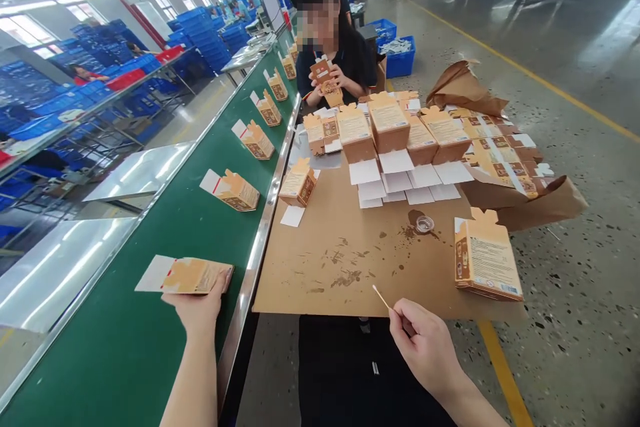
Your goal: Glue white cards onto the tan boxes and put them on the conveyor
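Note:
Over the green conveyor belt, my left hand (199,307) is closed around a tan and brown carton (197,275) whose white flap points left. Between thumb and fingertips, my right hand (423,340) pinches a cotton swab (380,295) above the near edge of the cardboard-covered table. A small clear dish (425,224) sits beyond that hand, with wet spots around it on the cardboard (310,260). To the right of the swab stands another carton (487,257). One more carton (299,185) rests at the table's left side, its white flap lying toward me.
Stacked cartons (390,123) with white flaps fill the table's far side. Flat cartons in brown paper (505,153) lie to the right. Several cartons (257,140) stand along the belt (165,347), bordered by a metal rail (257,247). Across the table, a person (333,33) holds a carton.

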### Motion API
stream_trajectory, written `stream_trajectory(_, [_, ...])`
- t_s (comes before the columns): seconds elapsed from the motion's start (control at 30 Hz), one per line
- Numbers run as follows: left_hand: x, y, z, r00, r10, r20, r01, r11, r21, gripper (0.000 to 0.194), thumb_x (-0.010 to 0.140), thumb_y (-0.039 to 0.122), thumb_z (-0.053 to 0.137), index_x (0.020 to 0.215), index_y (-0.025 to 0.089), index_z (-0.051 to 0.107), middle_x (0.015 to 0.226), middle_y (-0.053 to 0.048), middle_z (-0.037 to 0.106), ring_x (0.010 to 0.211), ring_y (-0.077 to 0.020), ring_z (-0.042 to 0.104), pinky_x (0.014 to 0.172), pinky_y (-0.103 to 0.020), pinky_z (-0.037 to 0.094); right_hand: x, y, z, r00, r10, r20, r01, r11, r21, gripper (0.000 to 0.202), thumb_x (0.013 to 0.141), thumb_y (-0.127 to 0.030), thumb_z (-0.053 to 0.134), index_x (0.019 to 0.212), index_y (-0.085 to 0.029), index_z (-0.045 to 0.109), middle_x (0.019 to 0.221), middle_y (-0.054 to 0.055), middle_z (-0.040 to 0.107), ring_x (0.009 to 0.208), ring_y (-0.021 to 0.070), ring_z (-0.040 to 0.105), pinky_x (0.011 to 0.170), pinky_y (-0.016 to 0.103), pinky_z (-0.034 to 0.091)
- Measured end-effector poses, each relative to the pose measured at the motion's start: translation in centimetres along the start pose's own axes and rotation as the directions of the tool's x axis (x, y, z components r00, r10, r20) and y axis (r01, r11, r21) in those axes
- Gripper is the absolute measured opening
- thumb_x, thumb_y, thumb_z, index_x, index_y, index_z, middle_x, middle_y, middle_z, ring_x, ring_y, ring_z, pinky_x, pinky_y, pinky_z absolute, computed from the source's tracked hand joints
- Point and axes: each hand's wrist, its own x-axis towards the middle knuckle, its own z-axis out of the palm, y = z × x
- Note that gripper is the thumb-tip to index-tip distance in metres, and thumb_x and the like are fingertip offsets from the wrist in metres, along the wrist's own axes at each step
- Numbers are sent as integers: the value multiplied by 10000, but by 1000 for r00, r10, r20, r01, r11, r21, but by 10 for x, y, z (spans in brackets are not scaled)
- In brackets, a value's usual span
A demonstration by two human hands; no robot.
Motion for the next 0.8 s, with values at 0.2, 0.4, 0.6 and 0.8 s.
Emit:
stream_trajectory(0.2, [1,14,-7,959,-278,59,279,960,2,1071,555,436,1118,1433,285,522,1573,-202,756,1674,-493,679,1460,-740,500,9,-1,2,996,-79,28,79,997,-8,401,1173,-252,557,798,-304,424,626,-88,489,487,125,468,491,253,381])
stream_trajectory(0.4, [-53,20,-17,988,87,-128,-110,976,-190,682,773,634,899,1298,258,680,1417,-156,723,1497,-489,762,1401,-787,554,5,8,-15,997,-21,-69,19,999,-25,426,1190,-316,572,781,-308,452,616,-84,473,478,139,451,472,266,386])
stream_trajectory(0.6, [-12,155,113,909,174,378,-70,959,-274,397,973,473,811,1291,235,819,1507,-149,828,1512,-377,784,1370,-554,605,6,4,-14,997,-3,-75,0,999,-43,412,1172,-309,568,775,-307,459,615,-83,480,487,143,440,489,277,373])
stream_trajectory(0.8, [22,228,197,657,-15,754,161,979,-122,392,762,425,1018,1006,199,812,1016,-169,895,1145,-473,899,1031,-584,737,-5,4,-18,988,15,-151,-28,997,-78,395,1158,-301,578,775,-307,480,617,-83,501,488,143,461,496,276,377])
